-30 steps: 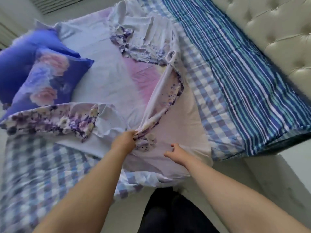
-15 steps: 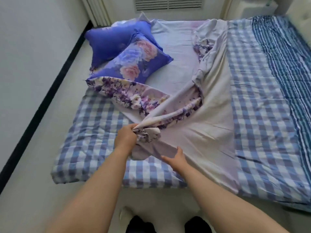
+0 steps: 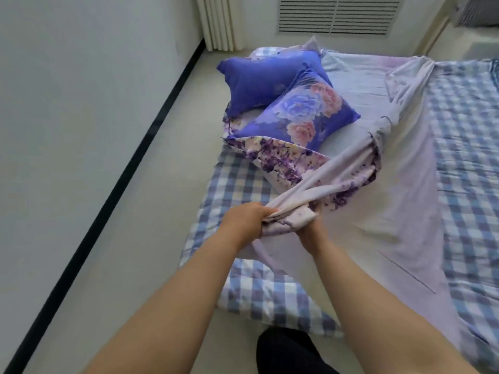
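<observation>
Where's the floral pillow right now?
Head view, upper middle: the floral pillow lies on the left side of the bed, overlapping the plain blue pillow behind it, just beyond the bunched sheet.

- No text, label, brand, number or sign was legible anywhere in view.
- The bedsheet (image 3: 405, 184) and pillows (image 3: 297, 112) carried floral print only, no lettering.
</observation>
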`<state>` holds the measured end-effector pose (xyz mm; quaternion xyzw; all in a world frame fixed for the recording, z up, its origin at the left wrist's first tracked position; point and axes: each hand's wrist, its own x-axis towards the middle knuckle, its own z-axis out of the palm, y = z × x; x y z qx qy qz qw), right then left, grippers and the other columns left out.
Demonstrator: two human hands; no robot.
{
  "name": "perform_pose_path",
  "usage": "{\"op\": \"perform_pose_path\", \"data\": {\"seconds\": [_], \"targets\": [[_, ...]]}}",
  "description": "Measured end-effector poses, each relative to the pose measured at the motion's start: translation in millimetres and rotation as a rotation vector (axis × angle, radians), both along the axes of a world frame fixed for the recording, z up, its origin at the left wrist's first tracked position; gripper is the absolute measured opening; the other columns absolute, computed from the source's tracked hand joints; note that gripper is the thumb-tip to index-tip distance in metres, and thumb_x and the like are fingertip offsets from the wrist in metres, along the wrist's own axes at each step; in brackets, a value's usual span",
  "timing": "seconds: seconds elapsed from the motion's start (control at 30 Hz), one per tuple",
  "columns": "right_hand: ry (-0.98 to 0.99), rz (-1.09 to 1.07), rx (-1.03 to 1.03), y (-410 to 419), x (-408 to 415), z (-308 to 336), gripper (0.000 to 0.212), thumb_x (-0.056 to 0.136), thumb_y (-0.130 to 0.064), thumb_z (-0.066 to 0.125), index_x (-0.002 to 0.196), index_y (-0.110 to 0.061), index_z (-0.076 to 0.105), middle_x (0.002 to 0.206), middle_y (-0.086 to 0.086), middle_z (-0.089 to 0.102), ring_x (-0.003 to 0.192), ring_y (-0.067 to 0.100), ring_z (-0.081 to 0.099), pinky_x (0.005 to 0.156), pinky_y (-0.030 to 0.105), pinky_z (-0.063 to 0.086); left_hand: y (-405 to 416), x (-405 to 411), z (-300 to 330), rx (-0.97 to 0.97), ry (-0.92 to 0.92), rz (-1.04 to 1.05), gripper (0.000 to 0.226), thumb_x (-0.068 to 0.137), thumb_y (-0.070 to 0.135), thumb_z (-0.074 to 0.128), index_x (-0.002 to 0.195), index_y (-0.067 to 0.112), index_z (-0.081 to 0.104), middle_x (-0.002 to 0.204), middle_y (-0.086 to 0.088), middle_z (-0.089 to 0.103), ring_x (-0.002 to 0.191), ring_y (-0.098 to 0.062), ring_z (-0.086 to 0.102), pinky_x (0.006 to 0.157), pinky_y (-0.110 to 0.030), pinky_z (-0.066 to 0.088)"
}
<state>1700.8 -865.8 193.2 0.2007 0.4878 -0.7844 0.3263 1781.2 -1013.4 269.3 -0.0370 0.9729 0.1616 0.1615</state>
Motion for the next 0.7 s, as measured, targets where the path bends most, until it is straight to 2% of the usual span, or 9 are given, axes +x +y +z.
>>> {"op": "perform_pose_path", "data": {"seconds": [0.1, 0.17, 0.2, 0.27, 0.33, 0.4, 0.5, 0.6, 0.7], "targets": [[-0.105, -0.055, -0.174, -56.2, -21.2, 6.2, 0.06, 0.095, -0.045, 0.038, 0.131, 0.003, 0.044, 0.134, 0.029, 0.048, 0.117, 0.041, 0.052, 0.095, 0.05, 0.046, -51.8, -8.1, -0.6, -0.059, 0.004, -0.063, 0.042, 0.087, 0.055, 0.054, 0.127, 0.041, 0.055, 0.106, -0.005, 0.055, 0.094, -0.031, 0.058, 0.065, -0.033, 0.04], [-0.182, 0.031, -0.172, -98.9, -28.1, 12.1, 0.077, 0.086, -0.065, 0.046, 0.122, 0.003, 0.046, 0.119, 0.032, 0.057, 0.105, 0.042, 0.06, 0.083, 0.052, 0.053, -86.0, -19.5, -3.6, -0.047, 0.016, -0.091, 0.037, 0.086, 0.053, 0.056, 0.122, 0.044, 0.057, 0.102, -0.002, 0.054, 0.091, -0.029, 0.059, 0.065, -0.034, 0.043], [-0.224, 0.076, -0.161, -120.7, -27.3, 14.7, 0.075, 0.084, -0.064, 0.05, 0.118, 0.003, 0.047, 0.106, 0.031, 0.063, 0.092, 0.039, 0.067, 0.069, 0.046, 0.057, -103.6, -24.3, -5.3, -0.049, 0.016, -0.099, 0.036, 0.086, 0.055, 0.056, 0.12, 0.046, 0.057, 0.101, 0.0, 0.054, 0.091, -0.027, 0.059, 0.064, -0.033, 0.042], [-0.271, 0.111, -0.093, -164.9, -28.3, 13.3, 0.044, 0.096, -0.04, 0.047, 0.108, 0.002, 0.053, 0.077, 0.022, 0.068, 0.061, 0.028, 0.069, 0.046, 0.031, 0.054, -138.2, -32.7, -7.2, -0.063, 0.012, -0.124, 0.034, 0.087, 0.055, 0.055, 0.119, 0.045, 0.058, 0.106, 0.002, 0.055, 0.093, -0.024, 0.059, 0.064, -0.029, 0.036], [-0.286, 0.042, -0.006, -203.9, -32.6, 11.1, 0.025, 0.098, -0.016, 0.038, 0.093, 0.001, 0.055, 0.066, 0.017, 0.065, 0.054, 0.027, 0.065, 0.048, 0.029, 0.053, -173.4, -40.7, -4.6, 0.007, -0.005, -0.121, 0.031, 0.088, 0.045, 0.057, 0.118, 0.041, 0.061, 0.11, 0.003, 0.056, 0.097, -0.023, 0.059, 0.067, -0.029, 0.038], [-0.268, -0.032, 0.046, -237.1, -41.8, 10.6, 0.023, 0.093, -0.008, 0.032, 0.081, -0.001, 0.05, 0.068, 0.017, 0.057, 0.06, 0.029, 0.06, 0.059, 0.034, 0.052, -205.6, -44.9, -3.4, 0.141, -0.013, -0.074, 0.028, 0.087, 0.04, 0.058, 0.115, 0.035, 0.063, 0.107, 0.003, 0.056, 0.098, -0.022, 0.058, 0.073, -0.032, 0.044], [-0.254, -0.117, 0.001, -281.9, -49.1, 9.7, 0.025, 0.094, -0.016, 0.033, 0.096, 0.0, 0.051, 0.077, 0.018, 0.058, 0.065, 0.033, 0.062, 0.058, 0.038, 0.054, -249.3, -53.1, -7.0, 0.226, 0.025, -0.007, 0.027, 0.09, 0.042, 0.054, 0.114, 0.029, 0.055, 0.11, 0.0, 0.059, 0.1, -0.025, 0.059, 0.077, -0.034, 0.044], [-0.193, -0.061, -0.081, -330.6, -51.7, 11.8, 0.057, 0.095, -0.049, 0.045, 0.109, 0.006, 0.054, 0.089, 0.025, 0.065, 0.068, 0.033, 0.068, 0.059, 0.037, 0.057, -298.4, -62.5, -17.1, 0.238, 0.04, 0.027, 0.034, 0.09, 0.044, 0.053, 0.111, 0.021, 0.042, 0.104, -0.006, 0.063, 0.093, -0.032, 0.059, 0.068, -0.035, 0.039], [-0.177, -0.057, -0.015, -381.5, -42.7, 11.0, 0.04, 0.092, -0.033, 0.054, 0.114, 0.0, 0.053, 0.083, 0.02, 0.062, 0.061, 0.031, 0.066, 0.055, 0.032, 0.055, -357.1, -67.5, -25.3, 0.301, -0.026, -0.027, 0.043, 0.086, 0.045, 0.059, 0.116, 0.022, 0.038, 0.098, -0.008, 0.065, 0.087, -0.032, 0.06, 0.063, -0.033, 0.036]]}}
